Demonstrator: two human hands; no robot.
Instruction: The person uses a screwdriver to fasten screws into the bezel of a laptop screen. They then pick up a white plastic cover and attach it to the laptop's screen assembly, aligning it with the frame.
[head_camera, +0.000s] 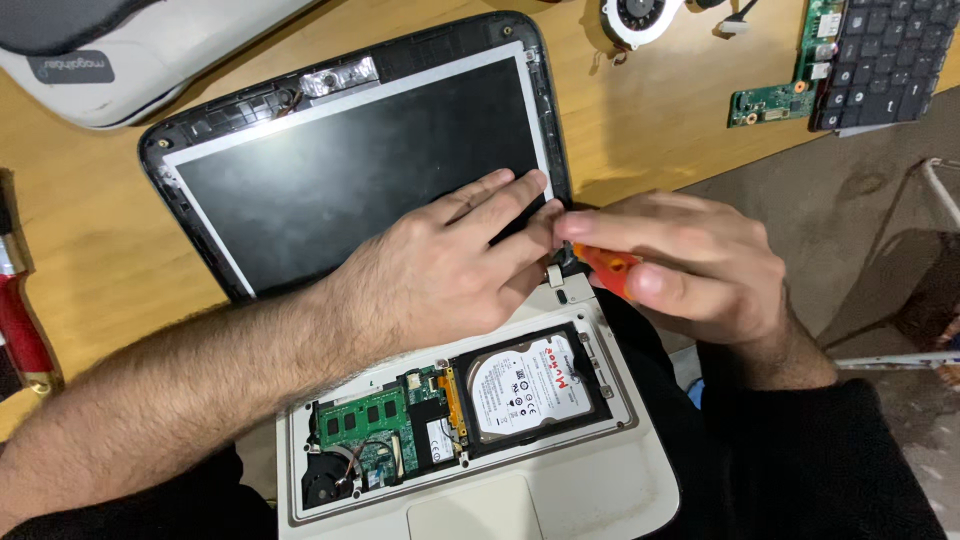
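A small white laptop (560, 490) lies opened flat, its keyboard removed so a green memory board (365, 415) and a silver hard drive (530, 385) show. The dark screen panel (330, 170) sits bare in its black frame on the wooden table. My left hand (450, 265) rests flat on the screen's lower right corner. My right hand (690, 265) grips an orange-handled screwdriver (610, 270), its tip at the hinge beside the left fingertips.
A white and black case (110, 50) lies at the top left. A cooling fan (640, 15), a green circuit board (785, 90) and a loose black keyboard (890, 60) sit at the top right. A red-handled tool (20, 320) lies at the left edge.
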